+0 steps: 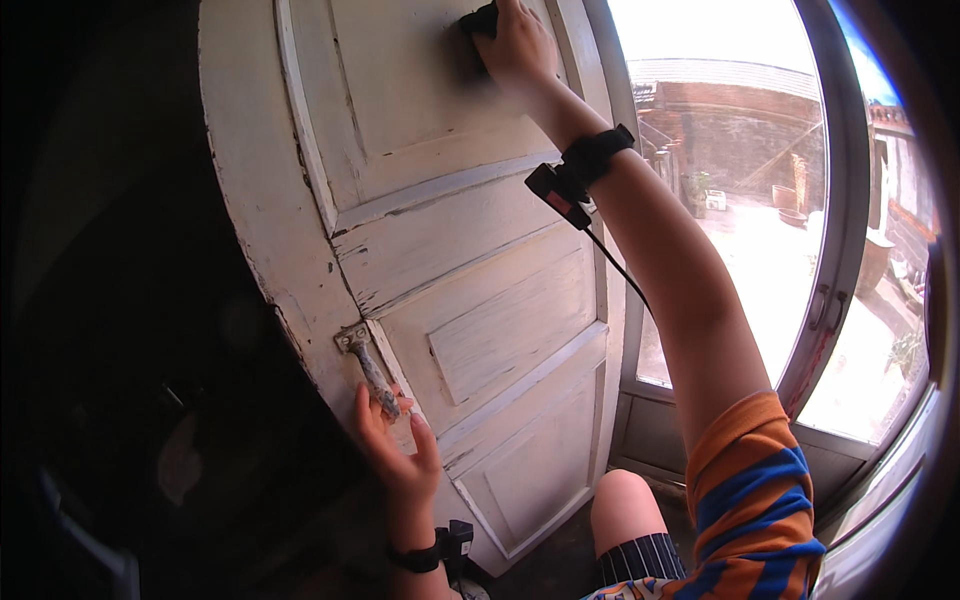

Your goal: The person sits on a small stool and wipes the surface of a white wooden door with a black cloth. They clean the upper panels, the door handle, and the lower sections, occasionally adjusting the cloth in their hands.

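An old white panelled wooden door (480, 270) with chipped paint stands before me. At the upper middle, my right hand (521, 41) grips a black object (481, 21) against the upper panel; what it is cannot be told, and part of it is cut off by the picture's edge. Lower down at the door's left edge, my left hand (401, 442) has its fingers around the lower end of the worn metal door handle (373, 379), with thumb and fingers apart; a firm grip does not show. Each wrist wears a black strap with a small device.
Glazed doors (847, 300) with metal handles stand at the right, showing a sunlit yard with pots and a brick wall (742, 135). Left of the white door lies a very dark space. My bare knee (626, 502) is near the door's lower right corner.
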Tool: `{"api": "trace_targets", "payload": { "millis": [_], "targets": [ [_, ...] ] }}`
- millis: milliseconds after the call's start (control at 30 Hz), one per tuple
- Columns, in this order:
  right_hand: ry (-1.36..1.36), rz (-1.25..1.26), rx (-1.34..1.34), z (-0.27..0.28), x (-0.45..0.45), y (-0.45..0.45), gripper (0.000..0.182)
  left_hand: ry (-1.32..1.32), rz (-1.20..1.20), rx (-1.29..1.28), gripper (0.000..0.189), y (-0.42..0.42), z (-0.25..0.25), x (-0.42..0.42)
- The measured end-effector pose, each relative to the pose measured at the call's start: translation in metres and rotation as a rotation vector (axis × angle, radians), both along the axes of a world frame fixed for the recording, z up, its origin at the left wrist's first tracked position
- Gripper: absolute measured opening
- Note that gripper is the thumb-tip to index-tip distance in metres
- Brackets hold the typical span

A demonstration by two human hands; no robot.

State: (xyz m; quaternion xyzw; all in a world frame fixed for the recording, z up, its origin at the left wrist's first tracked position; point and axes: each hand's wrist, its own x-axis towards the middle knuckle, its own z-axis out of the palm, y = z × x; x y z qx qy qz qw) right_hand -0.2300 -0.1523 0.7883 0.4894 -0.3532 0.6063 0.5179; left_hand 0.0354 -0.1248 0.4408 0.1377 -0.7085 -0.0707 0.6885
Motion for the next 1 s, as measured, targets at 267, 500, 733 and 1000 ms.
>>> {"api": "trace_targets", "payload": {
  "millis": [267,500,733,1000],
  "targets": [
    [-0.387,-0.202,0.119,-0.001,-0.062,-0.003,0.057,-0.013,-0.015,-0.007,0.064,-0.001,-0.002,-0.001],
    [-0.248,-0.087,0.124,-0.014,-0.045,0.001,0.066,-0.03,-0.033,0.003,0.065,-0.001,-0.003,0.002],
    [-0.27,-0.011,0.125,-0.001,0.025,0.007,0.05,0.01,-0.02,-0.039,0.065,-0.002,-0.002,-0.002],
    [0.331,-0.049,-0.069,-0.01,0.067,0.003,0.046,0.004,-0.066,0.017,0.063,-0.001,-0.004,-0.001]
  ]
}}
